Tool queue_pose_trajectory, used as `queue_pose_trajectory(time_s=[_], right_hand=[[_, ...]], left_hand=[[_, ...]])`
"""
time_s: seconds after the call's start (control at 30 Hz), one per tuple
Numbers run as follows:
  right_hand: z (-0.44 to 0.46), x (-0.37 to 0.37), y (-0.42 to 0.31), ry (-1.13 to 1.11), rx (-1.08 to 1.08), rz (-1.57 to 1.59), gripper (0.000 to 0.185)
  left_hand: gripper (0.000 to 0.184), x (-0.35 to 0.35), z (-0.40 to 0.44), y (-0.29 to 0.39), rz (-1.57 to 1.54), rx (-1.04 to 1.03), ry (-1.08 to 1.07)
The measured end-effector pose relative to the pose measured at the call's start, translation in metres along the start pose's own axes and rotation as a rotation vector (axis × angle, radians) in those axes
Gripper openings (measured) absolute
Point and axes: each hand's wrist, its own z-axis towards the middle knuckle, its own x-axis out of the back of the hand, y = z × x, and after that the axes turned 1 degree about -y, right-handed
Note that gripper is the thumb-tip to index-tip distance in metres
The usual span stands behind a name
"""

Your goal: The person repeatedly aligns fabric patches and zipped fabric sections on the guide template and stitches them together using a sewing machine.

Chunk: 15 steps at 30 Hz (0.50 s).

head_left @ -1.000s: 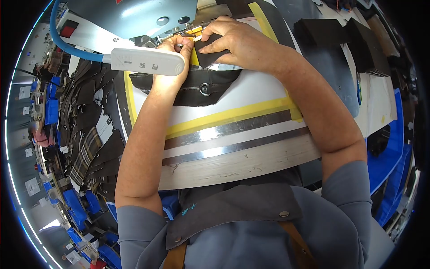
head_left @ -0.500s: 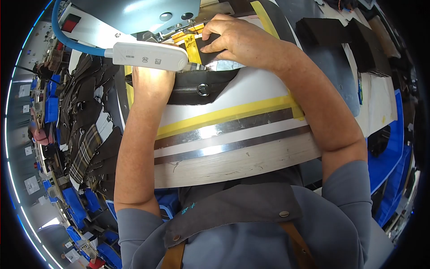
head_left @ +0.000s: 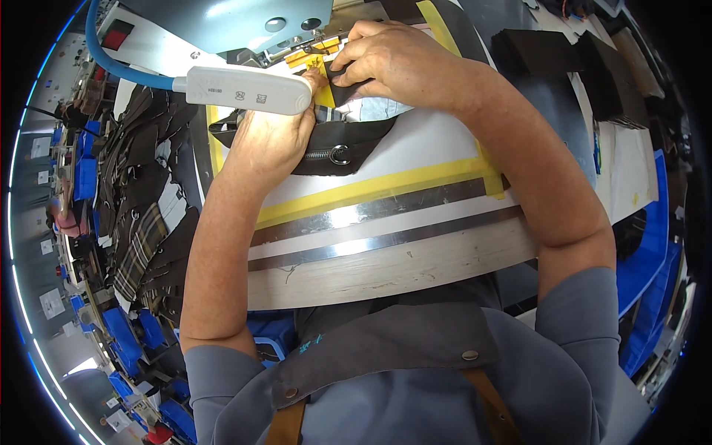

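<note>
My left hand (head_left: pixel 274 141) reaches forward under the white lamp, which hides part of its fingers. Its visible fingertips are stretched out against a yellow strip (head_left: pixel 321 87) by the machine's work area. My right hand (head_left: pixel 393 63) is bent over a small black fabric piece (head_left: pixel 343 83), its curled fingers and thumb gripping or pressing it just right of the strip. Nearer to me lies a dark fabric piece with a metal zipper and ring (head_left: pixel 348 141), partly covered by my left hand. Light plaid or printed cloth (head_left: pixel 371 109) shows between the two black pieces.
A blue-grey machine head (head_left: pixel 230 22) overhangs the far side, with a white lamp (head_left: pixel 245 90) on a blue cable in front. Yellow tape (head_left: pixel 371 189) edges the white work surface. Dark cut pieces (head_left: pixel 141 170) are heaped left; black stacks (head_left: pixel 534 52) stand right.
My left hand has moved forward and right, its fingertips now at the yellow strip. The zippered piece has shifted slightly, and more light cloth shows. My right hand has barely moved.
</note>
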Motion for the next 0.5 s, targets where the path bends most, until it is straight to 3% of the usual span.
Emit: queue_pose_trajectory(time_s=[0.27, 0.5], right_hand=[[0.000, 0.006, -0.003, -0.076, -0.002, -0.076, 0.033], [0.002, 0.007, -0.003, -0.094, -0.012, -0.081, 0.033]], left_hand=[[0.035, 0.017, -0.002, -0.002, 0.028, -0.045, -0.208], [0.032, 0.007, -0.002, -0.013, 0.064, 0.016, -0.214]])
